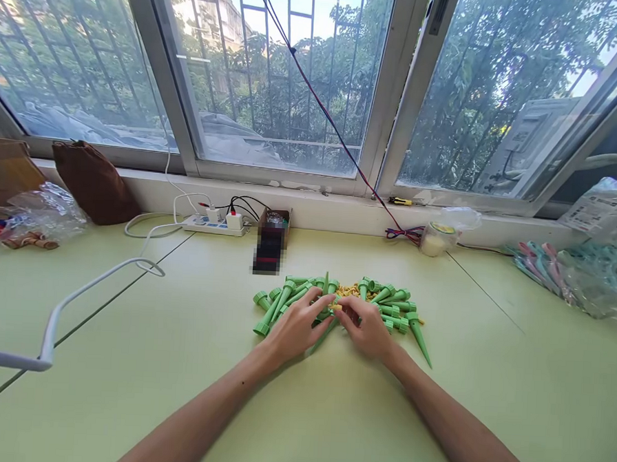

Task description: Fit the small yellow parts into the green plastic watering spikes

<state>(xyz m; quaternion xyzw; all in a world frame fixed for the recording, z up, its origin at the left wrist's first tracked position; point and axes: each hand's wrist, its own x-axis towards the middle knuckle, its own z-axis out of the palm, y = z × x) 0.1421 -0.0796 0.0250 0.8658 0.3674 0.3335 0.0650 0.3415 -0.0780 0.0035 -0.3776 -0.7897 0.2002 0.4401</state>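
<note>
Yellow piece [336,307] partly hidden by fingers [348,303]; cardboard box [6,174] cut off left.

Green tapered spikes [284,300] lie jumbled on either side of small heaped yellow pieces [349,290]

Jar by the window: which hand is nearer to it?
Right. The right hand is the nearer one, with the jar beyond it and off to its right; the left hand is farther away, to the left of the right hand.
</note>
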